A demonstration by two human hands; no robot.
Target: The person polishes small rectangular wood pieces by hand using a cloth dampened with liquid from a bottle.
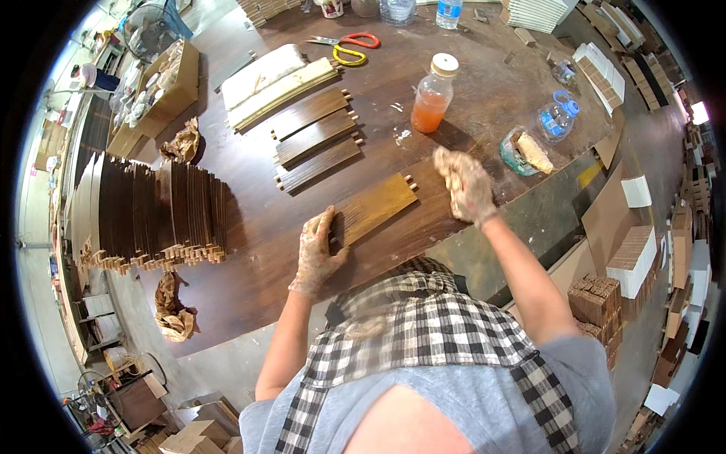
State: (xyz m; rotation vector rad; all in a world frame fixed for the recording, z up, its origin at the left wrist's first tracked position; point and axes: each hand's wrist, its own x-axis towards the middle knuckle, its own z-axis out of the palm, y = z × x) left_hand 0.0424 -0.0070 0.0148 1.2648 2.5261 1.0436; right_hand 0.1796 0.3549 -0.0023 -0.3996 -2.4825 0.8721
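A brown wooden slat [378, 210] with small pegs at its end lies on the dark table in front of me. My left hand [318, 251], in a stained thin glove, grips the slat's left end between thumb and fingers. Past the slat's right end, my right hand [466, 188] is closed, its glove smeared with colour; what it holds, if anything, is hidden. Beyond the slat lie three dark pegged slats [321, 144] in a row. Paler slats [283, 94] with a folded whitish cloth or pad [261, 73] lie further back.
A large stack of dark slats [159, 208] stands at the left beside crumpled brown paper [175, 306]. Scissors [349, 47] lie at the back. An orange-liquid bottle [432, 98], a cut container [516, 155] with a yellowish piece and a blue-capped bottle [558, 117] stand right.
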